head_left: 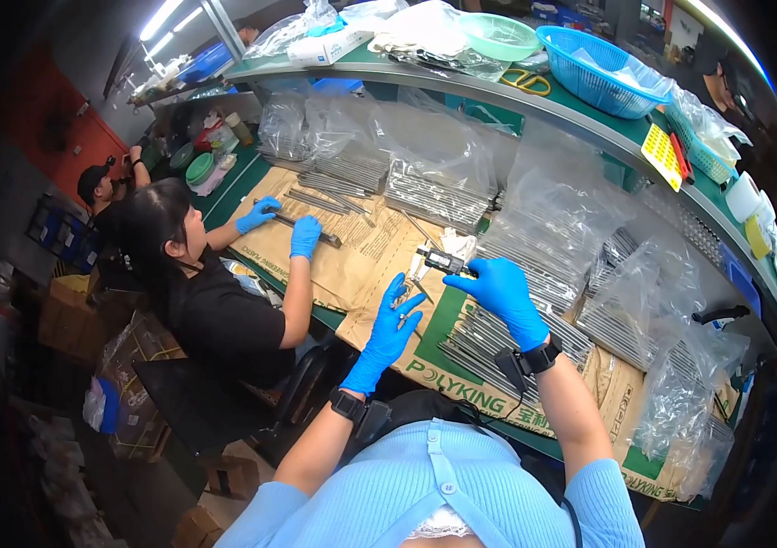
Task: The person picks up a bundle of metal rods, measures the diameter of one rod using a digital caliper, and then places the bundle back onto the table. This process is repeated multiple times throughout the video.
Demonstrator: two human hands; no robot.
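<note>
My right hand, in a blue glove, is closed around a digital caliper with a dark display housing, held above the bench. The caliper's jaws point toward the left. My left hand, also blue-gloved, is raised below and left of the caliper with its fingers apart. A short thin metal rod shows just beyond its fingertips; whether they touch it I cannot tell. Close to my right wrist, a bundle of thin metal rods lies on brown and green packing paper.
To my left, a co-worker's gloved hands hold a dark metal bar. Stacks of rods under clear plastic bags line the bench's back. An overhead shelf carries a blue basket, scissors and a green bowl.
</note>
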